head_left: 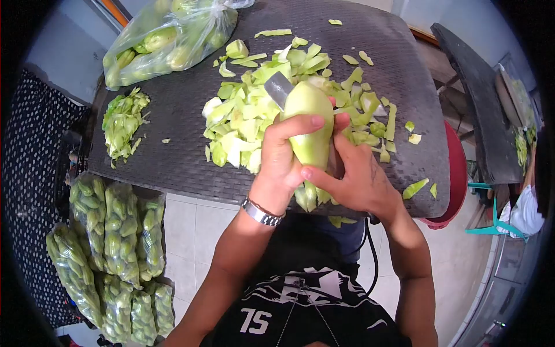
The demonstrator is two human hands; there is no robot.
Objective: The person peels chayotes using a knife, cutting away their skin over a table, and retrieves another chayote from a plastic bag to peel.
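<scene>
Green fruit, largely peeled, upright over the near-center of the dark textured table, gripped btwn both hands. L hand (metal watch at wrist) closed around its L side, thumb across the front; R hand (dark mark on back) closed around the R side & lower end, thumb near the narrow tip. Metal blade projects up & L from behind the fruit, just beside its upper L edge; handle hidden, so can't tell which hand has it.

Surroundings: peelings pile, pale green, spread behind & to both sides of the hands, w/ loose bits out to the R edge. Smaller heap of strips at table's L side. Clear plastic bag w/ more green fruit at far L corner.

Floor, L: several clear bags packed w/ green produce, laid side by side, next to a dark patterned cloth. R: red tub, partly under table edge; beyond it, a 2nd dark table, teal chair & a person in a white garment, partly in view.
</scene>
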